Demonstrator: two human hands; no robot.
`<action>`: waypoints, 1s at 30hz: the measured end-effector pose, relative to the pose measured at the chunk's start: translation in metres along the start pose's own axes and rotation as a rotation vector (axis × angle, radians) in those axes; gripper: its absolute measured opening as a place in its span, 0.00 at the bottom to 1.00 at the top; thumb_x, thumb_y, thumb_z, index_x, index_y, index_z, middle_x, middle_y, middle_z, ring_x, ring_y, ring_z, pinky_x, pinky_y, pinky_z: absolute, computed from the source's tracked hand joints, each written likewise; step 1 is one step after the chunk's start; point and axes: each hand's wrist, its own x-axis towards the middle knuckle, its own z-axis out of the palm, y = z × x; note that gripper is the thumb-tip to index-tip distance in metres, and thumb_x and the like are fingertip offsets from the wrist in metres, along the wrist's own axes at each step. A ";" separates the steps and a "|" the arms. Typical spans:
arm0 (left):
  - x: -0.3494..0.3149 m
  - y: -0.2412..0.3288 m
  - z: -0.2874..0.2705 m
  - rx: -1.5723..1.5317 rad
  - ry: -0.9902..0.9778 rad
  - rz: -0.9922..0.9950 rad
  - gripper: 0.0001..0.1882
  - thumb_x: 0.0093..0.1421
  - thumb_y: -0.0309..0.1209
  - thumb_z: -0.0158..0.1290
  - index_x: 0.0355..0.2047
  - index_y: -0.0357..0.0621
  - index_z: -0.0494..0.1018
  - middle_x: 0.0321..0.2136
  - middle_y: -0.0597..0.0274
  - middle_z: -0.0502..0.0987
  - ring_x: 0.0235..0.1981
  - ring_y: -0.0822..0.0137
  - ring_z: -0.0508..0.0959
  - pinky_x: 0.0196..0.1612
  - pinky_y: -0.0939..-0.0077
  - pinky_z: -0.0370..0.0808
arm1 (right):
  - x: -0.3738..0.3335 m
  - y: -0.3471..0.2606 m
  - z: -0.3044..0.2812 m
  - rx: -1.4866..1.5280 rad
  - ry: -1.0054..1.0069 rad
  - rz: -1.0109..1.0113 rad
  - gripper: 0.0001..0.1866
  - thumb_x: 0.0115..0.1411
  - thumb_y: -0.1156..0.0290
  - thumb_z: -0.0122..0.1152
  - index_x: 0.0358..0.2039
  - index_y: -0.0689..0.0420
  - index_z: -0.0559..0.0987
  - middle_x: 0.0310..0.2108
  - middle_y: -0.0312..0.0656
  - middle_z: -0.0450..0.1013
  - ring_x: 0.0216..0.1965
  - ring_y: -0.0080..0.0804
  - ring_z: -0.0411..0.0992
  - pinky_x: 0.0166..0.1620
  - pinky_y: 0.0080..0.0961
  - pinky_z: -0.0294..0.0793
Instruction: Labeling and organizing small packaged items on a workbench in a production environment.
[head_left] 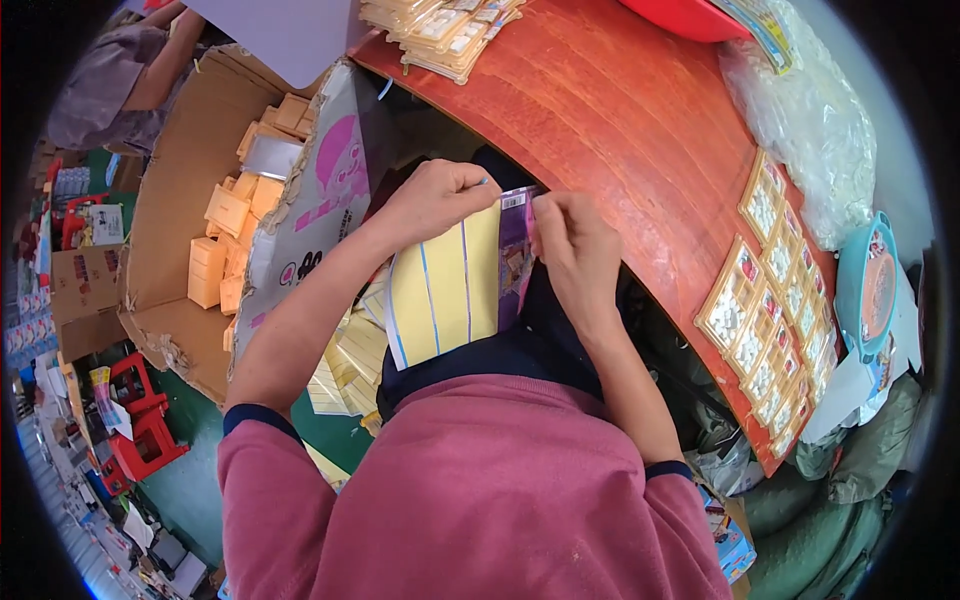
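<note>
A pale yellow sheet (430,290) with thin blue lines lies over my lap, and a purple printed strip (515,245) with a barcode runs along its right side. My right hand (580,245) is closed in a pinch at the upper right edge of that purple strip. Over the sheet's upper left part, my left hand (440,200) is closed, thumb against curled forefinger. A tiny blue bit shows at its fingertips; what it is cannot be made out.
An orange-red table (600,110) bears stacked trays (440,35) and filled trays (775,310) with small white pieces. To the left stands an open carton (175,250) of orange plastic boxes (225,210). More yellow sheets (345,370) lie beside my lap. A blue basin (870,285) sits far right.
</note>
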 end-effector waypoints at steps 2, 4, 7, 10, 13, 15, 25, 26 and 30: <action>-0.002 0.008 0.001 0.238 0.030 -0.067 0.12 0.54 0.35 0.56 0.30 0.37 0.76 0.13 0.70 0.66 0.17 0.81 0.64 0.20 0.80 0.60 | 0.005 0.007 0.002 -0.289 -0.016 -0.101 0.06 0.56 0.74 0.58 0.30 0.65 0.77 0.19 0.43 0.73 0.19 0.26 0.72 0.25 0.22 0.70; 0.000 0.008 0.003 0.258 0.069 -0.042 0.12 0.54 0.35 0.56 0.29 0.37 0.76 0.13 0.71 0.66 0.16 0.81 0.63 0.20 0.81 0.59 | 0.003 0.012 0.009 -0.306 -0.005 -0.136 0.06 0.55 0.74 0.58 0.30 0.64 0.77 0.20 0.44 0.74 0.19 0.27 0.73 0.25 0.22 0.71; -0.004 0.008 0.001 0.265 0.103 -0.033 0.11 0.54 0.35 0.56 0.28 0.37 0.77 0.13 0.73 0.66 0.16 0.82 0.62 0.19 0.81 0.58 | 0.002 0.009 0.016 -0.289 0.001 -0.151 0.07 0.55 0.73 0.58 0.31 0.64 0.78 0.20 0.44 0.74 0.21 0.29 0.74 0.27 0.22 0.72; -0.003 -0.007 -0.002 0.174 0.078 -0.042 0.11 0.54 0.34 0.55 0.29 0.36 0.77 0.14 0.74 0.67 0.17 0.83 0.63 0.20 0.83 0.59 | 0.005 0.006 0.018 -0.254 -0.003 -0.131 0.08 0.55 0.73 0.58 0.31 0.65 0.78 0.19 0.44 0.74 0.21 0.26 0.74 0.26 0.21 0.72; 0.000 -0.013 -0.001 0.070 0.052 -0.042 0.11 0.55 0.33 0.54 0.29 0.36 0.77 0.15 0.73 0.69 0.19 0.83 0.65 0.21 0.84 0.61 | 0.006 0.008 0.021 -0.210 -0.036 -0.082 0.09 0.56 0.72 0.58 0.30 0.66 0.79 0.18 0.42 0.74 0.19 0.24 0.74 0.26 0.19 0.72; 0.000 -0.013 0.000 0.047 0.040 -0.040 0.11 0.55 0.33 0.54 0.29 0.35 0.77 0.16 0.73 0.70 0.20 0.84 0.66 0.22 0.85 0.63 | 0.006 0.006 0.021 -0.214 -0.041 -0.047 0.09 0.56 0.72 0.58 0.30 0.66 0.79 0.17 0.41 0.74 0.19 0.21 0.73 0.25 0.18 0.72; -0.004 -0.013 0.014 -0.073 0.070 0.063 0.12 0.53 0.34 0.53 0.28 0.36 0.77 0.14 0.63 0.70 0.18 0.80 0.67 0.23 0.80 0.66 | 0.004 0.004 0.025 -0.131 0.024 0.083 0.09 0.50 0.69 0.59 0.21 0.63 0.79 0.16 0.48 0.73 0.18 0.37 0.74 0.26 0.28 0.73; -0.005 -0.011 0.014 -0.076 0.061 0.060 0.12 0.53 0.34 0.53 0.28 0.36 0.77 0.14 0.62 0.70 0.18 0.80 0.67 0.23 0.80 0.66 | 0.004 0.004 0.025 -0.087 0.024 0.123 0.10 0.50 0.69 0.59 0.21 0.64 0.78 0.15 0.46 0.73 0.17 0.34 0.74 0.26 0.27 0.72; -0.004 -0.010 0.012 -0.083 0.051 0.069 0.12 0.53 0.34 0.54 0.28 0.35 0.77 0.14 0.64 0.70 0.18 0.80 0.67 0.23 0.81 0.66 | 0.003 0.007 0.025 0.012 0.030 0.185 0.09 0.51 0.70 0.59 0.22 0.65 0.76 0.15 0.41 0.73 0.16 0.23 0.71 0.24 0.20 0.70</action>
